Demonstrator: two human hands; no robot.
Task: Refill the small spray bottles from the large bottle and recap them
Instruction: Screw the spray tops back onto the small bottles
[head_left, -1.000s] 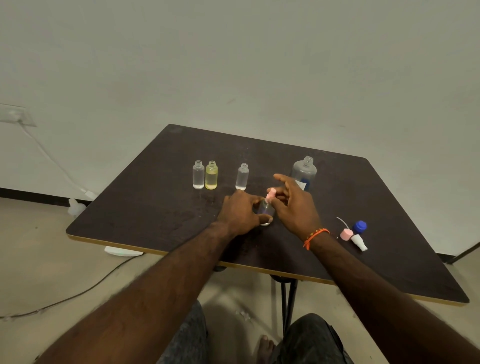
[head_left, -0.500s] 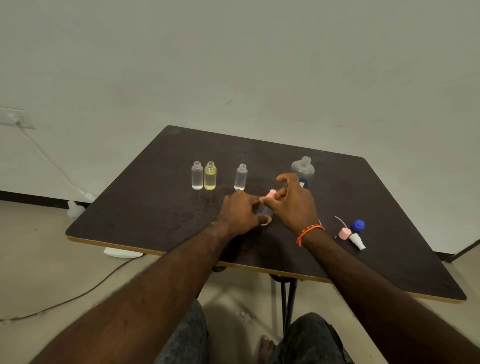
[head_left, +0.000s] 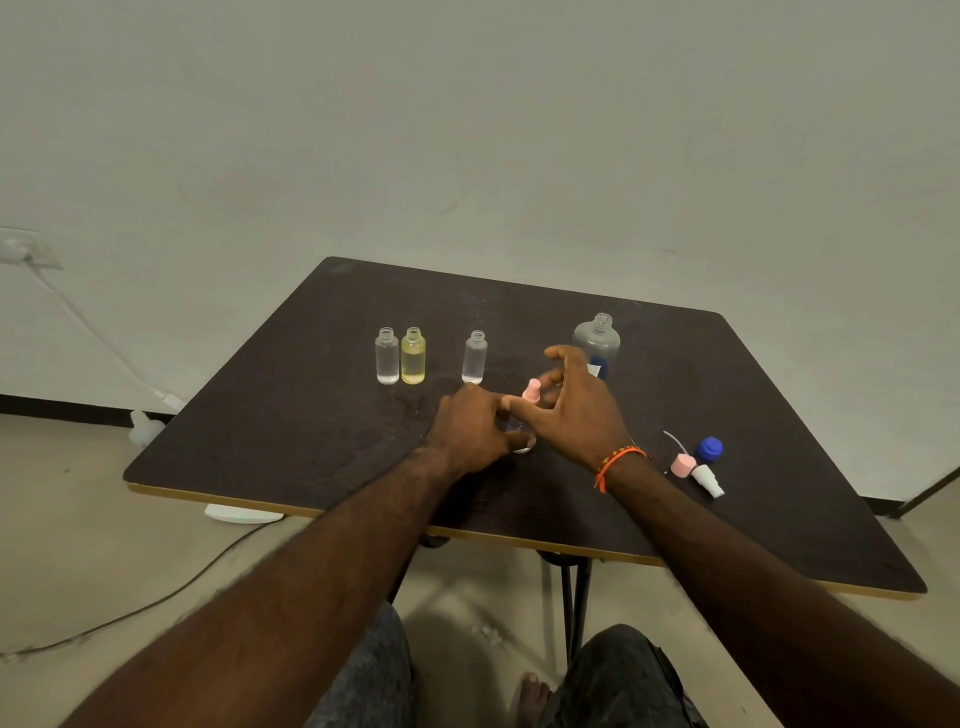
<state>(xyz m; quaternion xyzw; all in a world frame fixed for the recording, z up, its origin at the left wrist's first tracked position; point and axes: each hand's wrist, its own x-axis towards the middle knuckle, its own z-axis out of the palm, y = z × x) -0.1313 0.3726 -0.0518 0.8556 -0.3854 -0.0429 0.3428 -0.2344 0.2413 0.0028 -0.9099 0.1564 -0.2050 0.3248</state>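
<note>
I am watching both hands working at one small bottle (head_left: 519, 434) standing on the dark table (head_left: 291, 415). My left hand (head_left: 475, 431) is wrapping its curled fingers round the bottle's body and steadying it; only a sliver of the bottle is showing between the hands. My right hand (head_left: 576, 410) is meeting it from the right, thumb and forefinger pinching the pink spray cap (head_left: 531, 391) that is sitting on the bottle's neck, while the other fingers are fanning open above.

The relation that matters: the cap is lying directly above the left hand's grip, and the bottle's long axis is standing upright, so I judge that the turning must run about that vertical line. The right hand is the nearer one to the cap.

To the right of the grip, near the right wrist, a loose pink cap (head_left: 681, 465), a white sprayer (head_left: 707, 480) and a blue cap (head_left: 709, 449) are lying together. Beyond the grip, three uncapped small bottles are standing: two clear (head_left: 387, 356) (head_left: 475, 357) and one yellow (head_left: 413, 356). Just behind the right hand, the large bottle (head_left: 596, 340) is standing open.
</note>
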